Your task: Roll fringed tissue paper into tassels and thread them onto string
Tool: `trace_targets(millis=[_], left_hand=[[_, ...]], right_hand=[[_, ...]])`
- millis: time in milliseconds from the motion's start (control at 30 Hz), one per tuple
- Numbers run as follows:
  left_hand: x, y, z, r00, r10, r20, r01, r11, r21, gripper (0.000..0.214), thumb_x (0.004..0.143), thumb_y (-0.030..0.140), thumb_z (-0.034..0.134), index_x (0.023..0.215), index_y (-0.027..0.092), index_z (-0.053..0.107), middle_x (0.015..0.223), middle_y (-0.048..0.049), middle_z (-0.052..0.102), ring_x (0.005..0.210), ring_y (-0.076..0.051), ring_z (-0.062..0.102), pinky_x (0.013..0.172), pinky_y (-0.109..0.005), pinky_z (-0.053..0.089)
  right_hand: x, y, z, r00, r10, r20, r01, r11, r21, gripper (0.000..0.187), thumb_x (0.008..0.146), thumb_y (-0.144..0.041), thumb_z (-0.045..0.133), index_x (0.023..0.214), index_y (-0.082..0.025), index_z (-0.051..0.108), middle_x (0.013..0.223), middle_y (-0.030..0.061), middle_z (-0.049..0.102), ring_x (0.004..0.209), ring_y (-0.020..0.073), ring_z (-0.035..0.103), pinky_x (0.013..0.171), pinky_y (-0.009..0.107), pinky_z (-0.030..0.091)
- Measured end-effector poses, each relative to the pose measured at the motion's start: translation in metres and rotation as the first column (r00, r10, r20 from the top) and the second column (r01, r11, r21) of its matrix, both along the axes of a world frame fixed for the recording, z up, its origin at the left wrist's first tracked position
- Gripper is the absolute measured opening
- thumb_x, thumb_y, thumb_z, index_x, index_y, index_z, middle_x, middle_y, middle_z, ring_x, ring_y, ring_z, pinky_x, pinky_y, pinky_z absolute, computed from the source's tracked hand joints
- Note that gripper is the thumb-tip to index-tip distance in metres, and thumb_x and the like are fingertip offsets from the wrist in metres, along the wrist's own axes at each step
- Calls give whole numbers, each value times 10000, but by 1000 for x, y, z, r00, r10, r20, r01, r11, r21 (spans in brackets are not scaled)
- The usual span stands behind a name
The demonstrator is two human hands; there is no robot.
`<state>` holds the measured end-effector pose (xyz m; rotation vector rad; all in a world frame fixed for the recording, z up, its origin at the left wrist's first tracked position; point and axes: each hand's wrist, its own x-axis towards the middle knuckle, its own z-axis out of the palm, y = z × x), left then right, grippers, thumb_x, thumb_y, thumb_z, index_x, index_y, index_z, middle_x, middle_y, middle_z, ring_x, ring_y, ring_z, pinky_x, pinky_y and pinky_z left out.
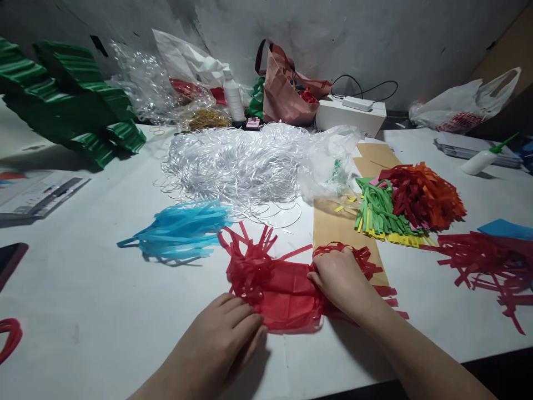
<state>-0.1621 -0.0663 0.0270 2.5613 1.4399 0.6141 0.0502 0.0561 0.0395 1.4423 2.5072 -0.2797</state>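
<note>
A sheet of red tissue paper (pixel 289 294) lies in front of me, with its uncut middle flat and strips cut as fringe at both ends. My left hand (pixel 233 328) is closed at the sheet's lower left edge, fingers curled over the paper with the thumb beneath. On the other side, my right hand (pixel 339 278) grips the sheet where its right fringe begins. Loose strips bunch up behind that hand, and its palm hides part of the paper. A light blue tissue tassel (pixel 179 230) rests just beyond, to the left.
Tangled white cord (pixel 237 161) fills the table's middle, beside a clear plastic bag (pixel 331 161). Fringed green (pixel 377 211) and orange paper (pixel 437 194) sit at right, near more red fringe (pixel 487 261) and a glue bottle (pixel 478 162). A green corrugated shape (pixel 62 105) stands at left.
</note>
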Motion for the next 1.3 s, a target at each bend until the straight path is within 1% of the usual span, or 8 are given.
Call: trace_targets(millis=[233, 600, 733, 800, 900, 967, 1133, 1300], left_hand=[[34, 36, -8, 940, -141, -311, 165, 985, 54, 299, 907, 14, 458, 1097, 101, 672, 1149, -154, 704, 984, -273, 635, 813, -383, 546], [24, 51, -29, 806, 25, -592, -43, 999, -15, 472, 845, -76, 422, 1221, 59, 673, 1171, -200, 717, 902, -327, 678, 675, -414, 540], [24, 51, -32, 835, 36, -550, -35, 999, 11, 448, 852, -65, 424, 1194, 60, 686, 1154, -198, 727, 890, -322, 679, 666, -411, 537], [23, 52, -34, 851, 46, -523, -41, 999, 21, 423, 858, -51, 439, 1179, 66, 689, 1141, -191, 732, 887, -316, 677, 671, -408, 536], [21, 53, -36, 885, 53, -462, -48, 999, 21, 361, 855, -32, 485, 1119, 84, 704, 1108, -176, 740, 873, -307, 674, 676, -404, 533], [17, 53, -37, 916, 50, -398, -50, 999, 10, 309, 849, -23, 516, 1053, 101, 712, 1088, -163, 742, 860, -297, 671, 679, -401, 527], [6, 50, -35, 935, 48, -353, -61, 998, -26, 269, 835, -21, 556, 975, 165, 691, 1063, -97, 737, 831, -258, 647, 706, -388, 479], [-8, 44, -25, 906, 162, -391, -198, 979, -54, 243, 774, -9, 608, 907, 180, 682, 1083, -103, 729, 904, -284, 659, 747, -409, 432]], right_hand=[[-2, 0, -2, 1000, -3, -8, 3, 1000, 25, 205, 944, -277, 634, 830, -136, 730, 850, 132, 773, 852, 294, 704, 769, 383, 358], [59, 14, 9, 988, -140, 58, 134, 987, 93, 167, 842, -68, 558, 829, -194, 668, 821, 74, 744, 830, 262, 677, 753, 371, 347], [98, 14, 29, 914, -393, 99, 320, 850, 419, 209, 856, -76, 552, 1018, -123, 675, 989, 205, 708, 966, 399, 626, 824, 511, 371], [93, 0, 30, 956, -288, -60, 273, 793, 544, 232, 894, -118, 556, 1101, -117, 661, 1077, 213, 686, 1013, 391, 600, 883, 530, 382], [53, -28, 12, 909, 246, -336, -86, 900, 428, 233, 961, -125, 488, 1091, -171, 676, 1085, 130, 706, 1001, 273, 610, 903, 385, 439], [23, -41, -9, 849, 417, -324, -277, 874, 399, 229, 949, -105, 510, 1099, -146, 679, 1063, 126, 714, 945, 259, 616, 878, 373, 458], [0, -41, -49, 818, 543, -193, -381, 761, 525, 240, 838, 1, 552, 1012, -68, 703, 840, 121, 703, 726, 257, 598, 739, 409, 498], [21, -41, -56, 776, 592, -217, -357, 696, 622, 328, 818, 20, 498, 1063, -12, 715, 972, 185, 746, 890, 302, 662, 862, 453, 528]])
